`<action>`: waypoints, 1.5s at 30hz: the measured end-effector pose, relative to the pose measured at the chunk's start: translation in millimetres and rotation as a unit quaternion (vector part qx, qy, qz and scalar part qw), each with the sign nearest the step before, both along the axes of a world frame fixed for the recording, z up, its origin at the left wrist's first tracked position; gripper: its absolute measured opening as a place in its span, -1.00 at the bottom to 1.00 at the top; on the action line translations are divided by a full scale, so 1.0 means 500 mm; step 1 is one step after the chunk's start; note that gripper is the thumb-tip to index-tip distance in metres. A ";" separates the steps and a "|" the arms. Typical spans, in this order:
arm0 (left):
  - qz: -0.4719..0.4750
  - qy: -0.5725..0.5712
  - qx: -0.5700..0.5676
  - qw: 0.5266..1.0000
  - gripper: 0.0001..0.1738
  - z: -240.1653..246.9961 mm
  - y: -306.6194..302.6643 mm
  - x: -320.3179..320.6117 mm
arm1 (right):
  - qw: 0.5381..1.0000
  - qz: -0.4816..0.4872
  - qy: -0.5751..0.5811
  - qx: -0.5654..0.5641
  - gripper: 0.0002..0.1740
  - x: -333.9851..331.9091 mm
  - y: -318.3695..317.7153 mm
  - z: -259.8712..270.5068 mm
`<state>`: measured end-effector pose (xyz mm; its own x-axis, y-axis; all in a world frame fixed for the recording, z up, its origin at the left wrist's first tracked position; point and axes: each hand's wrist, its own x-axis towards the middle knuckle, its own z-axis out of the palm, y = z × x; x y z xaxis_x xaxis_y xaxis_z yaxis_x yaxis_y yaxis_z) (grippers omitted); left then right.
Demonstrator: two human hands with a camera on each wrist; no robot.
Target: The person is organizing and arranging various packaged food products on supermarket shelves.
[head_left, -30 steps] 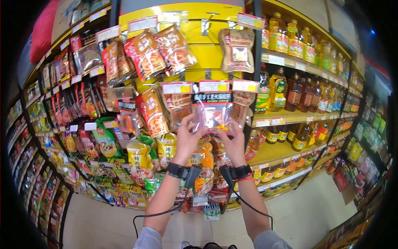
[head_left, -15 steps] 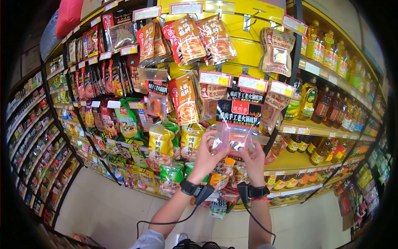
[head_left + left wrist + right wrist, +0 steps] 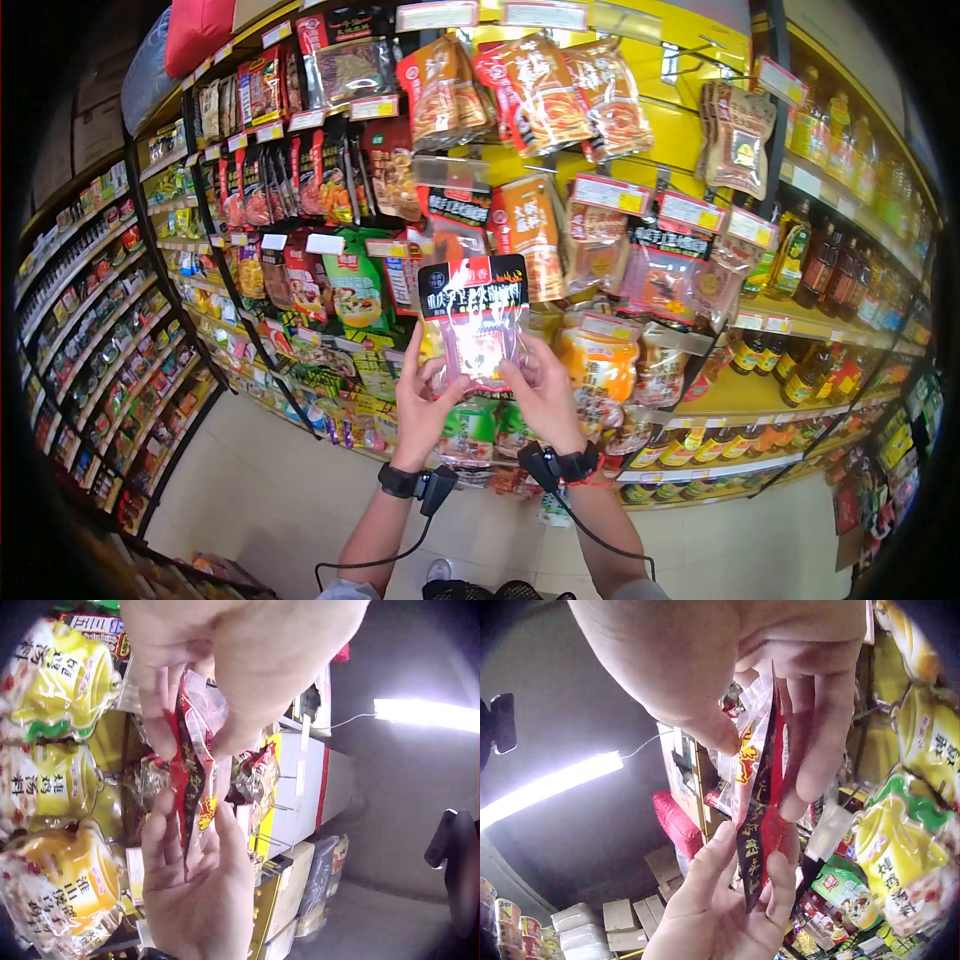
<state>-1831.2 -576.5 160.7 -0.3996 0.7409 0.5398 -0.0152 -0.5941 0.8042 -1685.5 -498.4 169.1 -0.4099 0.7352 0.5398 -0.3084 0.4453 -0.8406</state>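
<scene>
A hot pot seasoning packet (image 3: 472,325), black and red at the top with a clear lower part, is held up in front of the rack. Its left edge is gripped by my left hand (image 3: 425,400), thumb on the front and fingers behind. My right hand (image 3: 548,400) pinches the lower right side the same way. Seen edge-on in the left wrist view, the packet (image 3: 196,772) lies between thumb and fingers of both hands. The right wrist view also shows the packet (image 3: 761,802) from its side, with glare on its clear part in the head view.
A similar black-topped packet (image 3: 665,265) hangs on the rack behind, near brown-and-red sauce packets (image 3: 535,95). Yellow soup pouches (image 3: 56,682) hang lower down. Oil bottles (image 3: 790,250) line shelves at right. A green packet (image 3: 352,285) hangs at left, and tiled floor (image 3: 260,480) lies below.
Both hands have brought the packet away from the hanging rack, down and to the left in view. The head view has swung left, so the shelves appear shifted right.
</scene>
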 end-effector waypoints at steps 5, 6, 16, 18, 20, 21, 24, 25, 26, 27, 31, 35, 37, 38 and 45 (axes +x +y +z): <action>-0.011 0.022 -0.017 1.000 -0.10 0.020 0.008 -0.110 | 1.000 -0.012 -0.004 -0.012 -0.50 -0.100 -0.002 0.024; -0.005 0.046 -0.024 0.999 -0.12 0.023 0.011 -0.131 | 1.000 -0.017 -0.005 -0.011 -0.50 -0.117 0.000 0.025; -0.105 0.079 0.018 0.991 -0.15 0.057 0.104 -0.244 | 0.996 -0.070 0.053 0.024 -0.52 -0.204 0.042 0.045; -0.108 0.089 0.036 0.989 -0.15 0.062 0.133 -0.247 | 0.994 -0.091 0.050 0.021 -0.51 -0.205 0.051 0.051; -0.113 0.106 0.066 0.986 -0.15 0.071 0.156 -0.250 | 0.993 -0.098 0.055 0.035 -0.54 -0.208 0.065 0.056; -0.133 0.095 0.049 0.985 -0.15 0.077 0.158 -0.250 | 0.991 -0.103 0.076 0.042 -0.55 -0.213 0.077 0.052; -0.132 0.115 0.080 0.981 -0.17 0.107 0.173 -0.244 | 0.985 -0.147 0.065 0.066 -0.51 -0.210 0.087 0.074; -0.142 0.112 0.074 0.981 -0.18 0.118 0.171 -0.245 | 0.985 -0.149 0.064 0.060 -0.52 -0.209 0.083 0.084; -0.144 0.111 0.075 0.980 -0.18 0.128 0.173 -0.244 | 0.985 -0.151 0.064 0.061 -0.52 -0.208 0.084 0.093; -0.152 0.119 0.068 0.979 -0.19 0.137 0.177 -0.243 | 0.982 -0.160 0.072 0.069 -0.51 -0.205 0.085 0.101; -0.152 0.130 0.073 0.977 -0.20 0.158 0.197 -0.232 | 0.976 -0.192 0.083 0.067 -0.49 -0.200 0.094 0.123; -0.118 0.151 0.071 0.979 -0.21 0.160 0.217 -0.236 | 0.977 -0.188 0.082 0.052 -0.48 -0.199 0.115 0.132; -0.108 0.162 0.091 0.977 -0.22 0.162 0.224 -0.233 | 0.977 -0.188 0.080 0.052 -0.48 -0.195 0.123 0.132; -0.096 0.172 0.110 0.974 -0.22 0.163 0.226 -0.232 | 0.978 -0.187 0.077 0.051 -0.48 -0.194 0.126 0.132; -0.118 0.153 0.065 0.979 -0.22 0.137 0.233 -0.235 | 0.977 -0.204 0.044 0.031 -0.49 -0.187 0.118 0.123</action>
